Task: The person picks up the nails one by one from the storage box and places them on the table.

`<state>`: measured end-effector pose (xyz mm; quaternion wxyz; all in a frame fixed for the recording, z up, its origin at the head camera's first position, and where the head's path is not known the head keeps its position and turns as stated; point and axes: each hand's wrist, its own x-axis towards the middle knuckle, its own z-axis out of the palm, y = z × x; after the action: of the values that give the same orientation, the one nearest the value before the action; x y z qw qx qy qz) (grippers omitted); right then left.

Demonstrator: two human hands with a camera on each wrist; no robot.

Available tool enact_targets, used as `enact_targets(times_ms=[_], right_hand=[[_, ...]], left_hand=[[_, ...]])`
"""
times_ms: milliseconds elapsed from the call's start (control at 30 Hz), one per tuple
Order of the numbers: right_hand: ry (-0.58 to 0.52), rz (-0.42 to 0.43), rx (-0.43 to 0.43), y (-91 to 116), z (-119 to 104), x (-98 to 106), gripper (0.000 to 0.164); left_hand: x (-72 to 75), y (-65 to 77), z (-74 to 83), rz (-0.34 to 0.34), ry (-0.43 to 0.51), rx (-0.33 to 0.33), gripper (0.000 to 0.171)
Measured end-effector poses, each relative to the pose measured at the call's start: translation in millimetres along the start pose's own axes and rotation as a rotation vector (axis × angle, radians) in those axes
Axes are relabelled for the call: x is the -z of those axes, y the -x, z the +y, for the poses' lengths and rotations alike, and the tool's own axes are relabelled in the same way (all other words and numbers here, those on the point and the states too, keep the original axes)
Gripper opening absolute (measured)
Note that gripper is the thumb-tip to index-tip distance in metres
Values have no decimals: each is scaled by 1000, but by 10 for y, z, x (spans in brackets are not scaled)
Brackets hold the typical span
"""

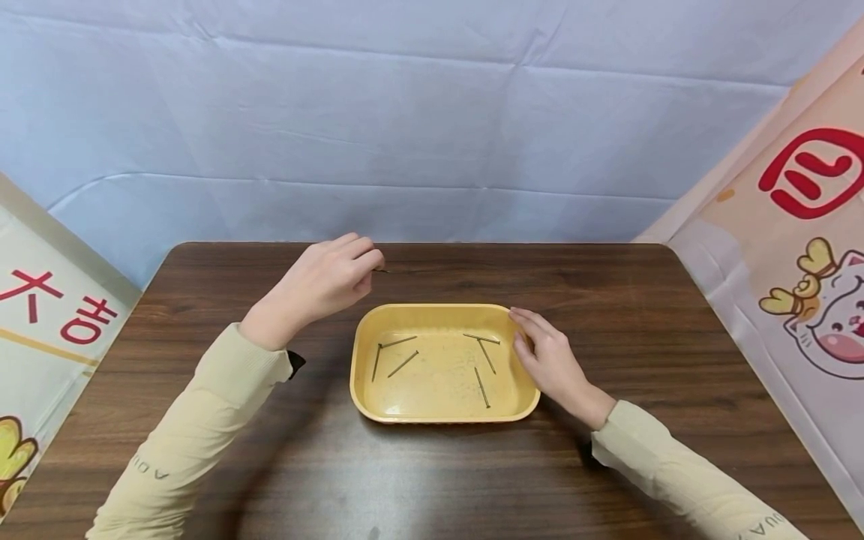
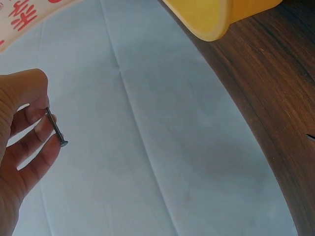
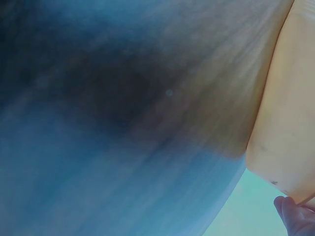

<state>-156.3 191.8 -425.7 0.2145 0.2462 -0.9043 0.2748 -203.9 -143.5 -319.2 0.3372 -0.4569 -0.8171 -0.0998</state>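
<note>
My left hand [image 1: 331, 276] is raised over the far part of the table, to the left of and beyond the yellow tray [image 1: 445, 415]. It pinches a nail [image 2: 56, 129] between thumb and fingers; in the left wrist view the nail's flat head points down and away. Several more nails [image 1: 403, 364] lie scattered on the tray's floor, some at its left side and some at its right. At the tray's right rim, my right hand [image 1: 550, 360] holds on, thumb over the inner side. Fingertips [image 3: 290, 209] show at the tray's corner in the right wrist view.
The tray stands on a dark wood-grain table [image 1: 607, 300]. A pale blue cloth [image 1: 432, 112] hangs behind the table's far edge. Printed panels [image 1: 810, 300] with red characters and cartoon figures flank both sides. A small dark thing [image 2: 310, 137] shows at the left wrist view's right edge.
</note>
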Motion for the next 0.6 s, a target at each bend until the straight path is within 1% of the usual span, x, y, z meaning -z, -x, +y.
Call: enact_targets(times_ms=[300,467,600], right_hand=[[5,-4,2,-1,-9,11,31],[2,-1,6,1,-12,15,32],[3,2,9,0,-12,13,32]], left_hand=[[16,66,-10,-7,12,39,21],[29,102,-9,-22,38,67,22],[37,132,-9,-34,71,104,22]])
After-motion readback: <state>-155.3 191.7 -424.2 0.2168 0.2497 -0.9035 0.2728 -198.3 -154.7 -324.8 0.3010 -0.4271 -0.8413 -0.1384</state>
